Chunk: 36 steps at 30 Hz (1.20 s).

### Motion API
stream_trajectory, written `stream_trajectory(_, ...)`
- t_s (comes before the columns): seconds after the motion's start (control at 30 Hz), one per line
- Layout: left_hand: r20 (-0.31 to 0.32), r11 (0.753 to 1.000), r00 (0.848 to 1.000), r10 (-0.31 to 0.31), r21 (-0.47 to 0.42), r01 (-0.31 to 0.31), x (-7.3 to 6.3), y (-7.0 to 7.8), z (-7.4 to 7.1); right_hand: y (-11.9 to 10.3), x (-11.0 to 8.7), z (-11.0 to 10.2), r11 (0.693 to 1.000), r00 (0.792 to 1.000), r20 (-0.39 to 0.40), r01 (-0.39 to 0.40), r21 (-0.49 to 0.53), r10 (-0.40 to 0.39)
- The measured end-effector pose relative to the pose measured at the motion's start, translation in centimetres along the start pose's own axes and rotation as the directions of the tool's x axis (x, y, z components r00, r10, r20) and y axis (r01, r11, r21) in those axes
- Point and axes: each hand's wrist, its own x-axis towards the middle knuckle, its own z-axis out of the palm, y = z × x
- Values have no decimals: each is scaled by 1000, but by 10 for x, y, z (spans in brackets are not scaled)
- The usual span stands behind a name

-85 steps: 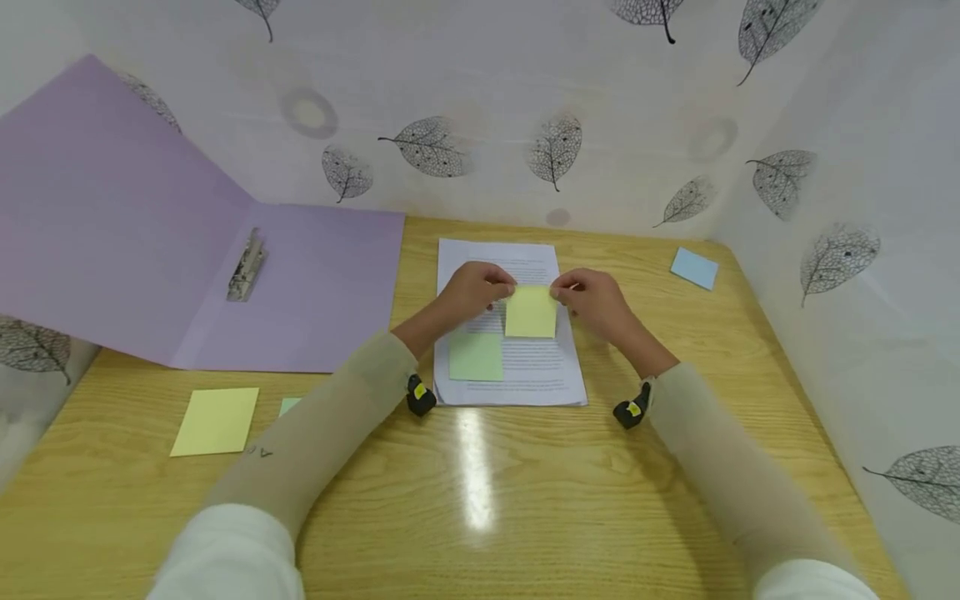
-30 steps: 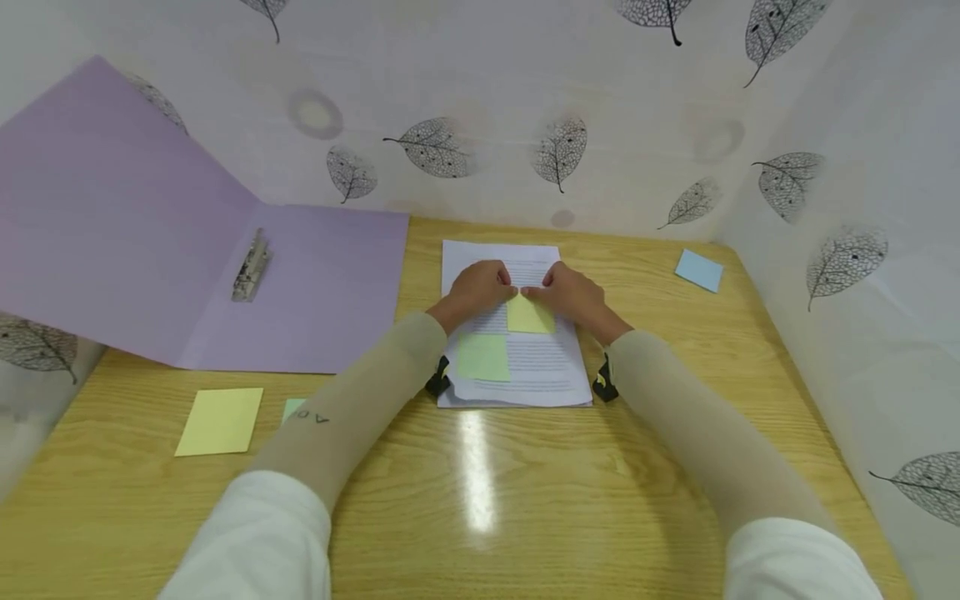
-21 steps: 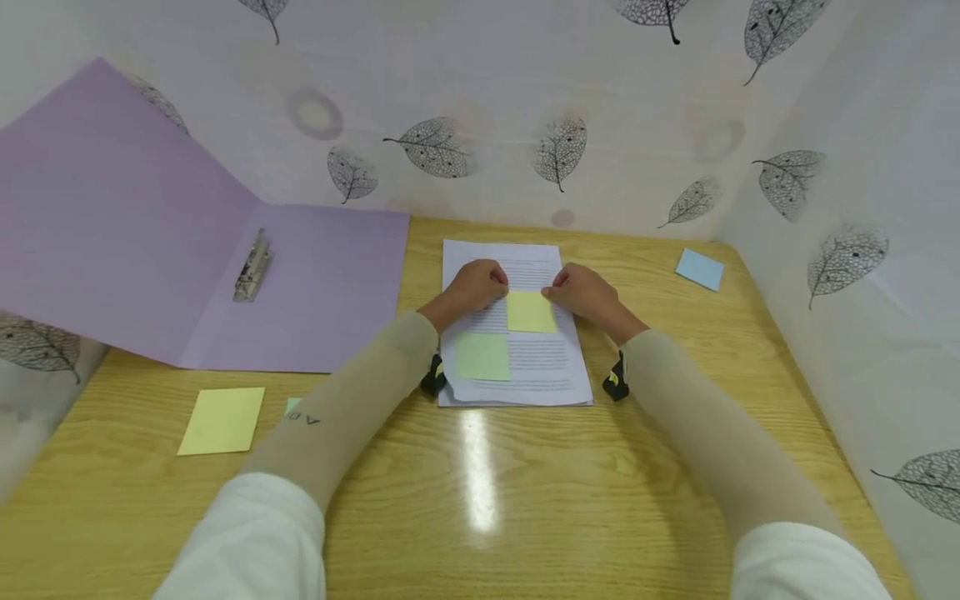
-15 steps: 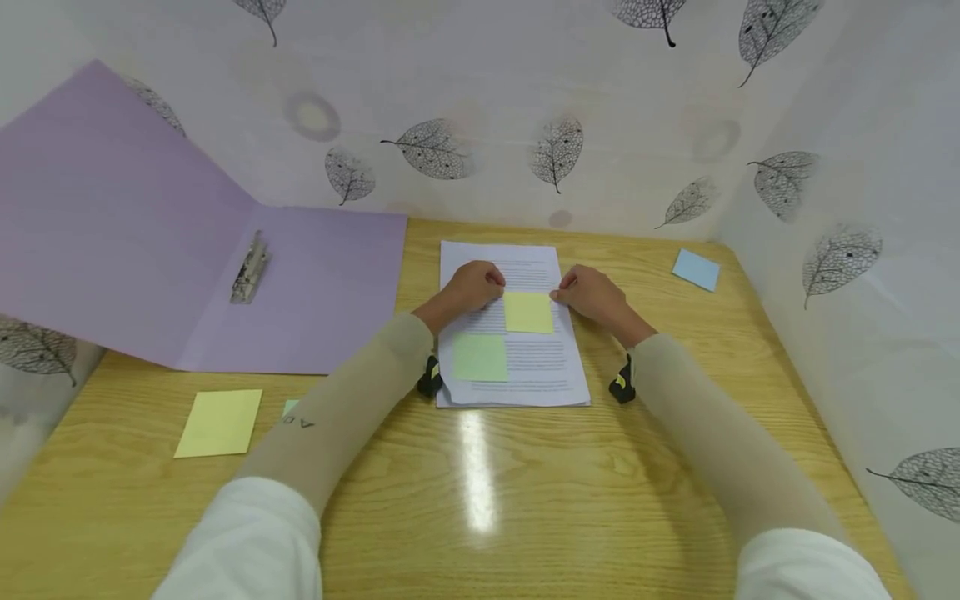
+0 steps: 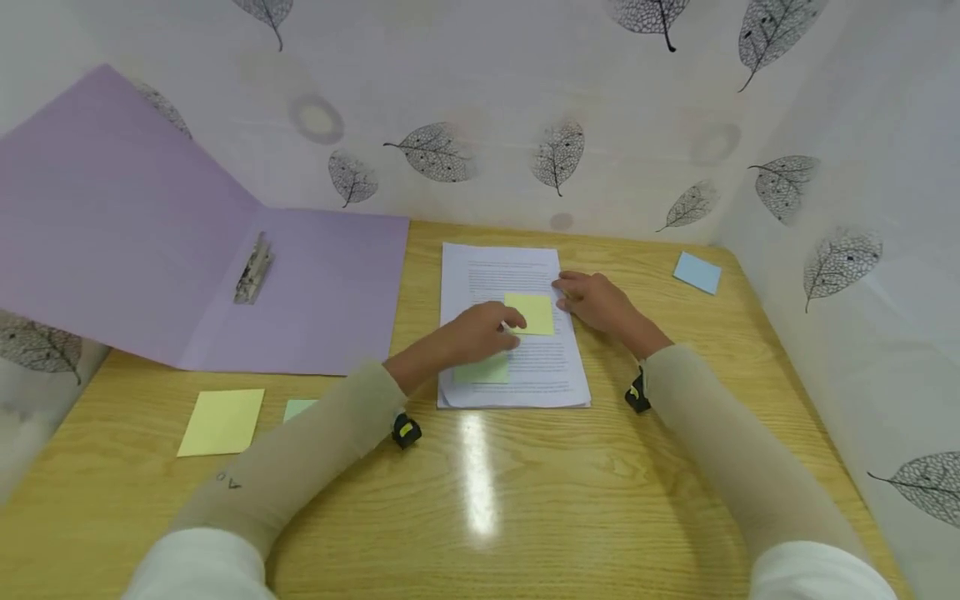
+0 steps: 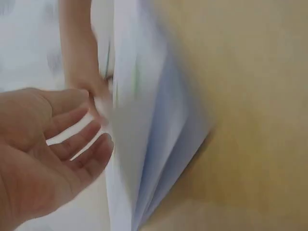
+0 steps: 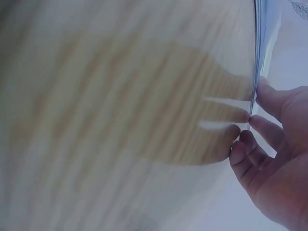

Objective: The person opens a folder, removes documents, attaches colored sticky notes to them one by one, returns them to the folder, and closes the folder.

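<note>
A stack of printed sheets [image 5: 543, 371] lies on the table with a yellow sticky note [image 5: 537, 315] stuck on its top page. Lower left on that page is a green sticky note [image 5: 486, 372], partly covered by my left hand [image 5: 480, 333]. That hand hovers over the page with fingers loosely bent and nothing in it, as the left wrist view also shows. My right hand [image 5: 597, 302] is at the stack's right edge. In the right wrist view its thumb and fingertips [image 7: 257, 124] meet the sheets' edge, with other fingertips down by the tabletop.
An open purple folder [image 5: 337, 292] with a metal clip [image 5: 253, 268] stands at the left, its cover raised. A yellow sticky pad [image 5: 221, 422] and a green one [image 5: 298, 408] lie in front of it. A blue pad [image 5: 697, 272] sits at the back right.
Both hands pressed along the yellow note's top edge, then drew apart and let go. The left hand has come down and toward me; the right has shifted to the stack's edge.
</note>
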Motion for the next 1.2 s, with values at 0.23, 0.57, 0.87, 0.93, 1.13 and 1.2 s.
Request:
stream_trajectory(0.23, 80, 985, 996, 33, 168, -46, -33, 24, 32, 0, -2, 0, 999, 998, 45, -43, -20, 44)
stream_trajectory(0.57, 75, 963, 995, 68, 255, -85, -45, 24, 41, -1, -4, 1, 997, 994, 72, -77, 1, 76)
stream_trajectory(0.87, -2, 997, 997, 82, 8, -82, -51, 15, 30, 1, -5, 1, 996, 995, 60, -81, 42, 78)
stream_trajectory(0.93, -44, 996, 995, 88, -26, -89, -54, 11, 27, 2, -6, 1, 993, 995, 50, -85, 76, 81)
stream_trajectory(1.13, -169, 987, 982, 80, -127, -102, -60, 3, 20, 9, -14, -1, 964, 988, 13, -151, 219, 152)
stream_trajectory(1.2, -203, 982, 977, 65, -163, -99, -62, 1, 17, 11, -19, -3, 954, 985, -3, -167, 251, 173)
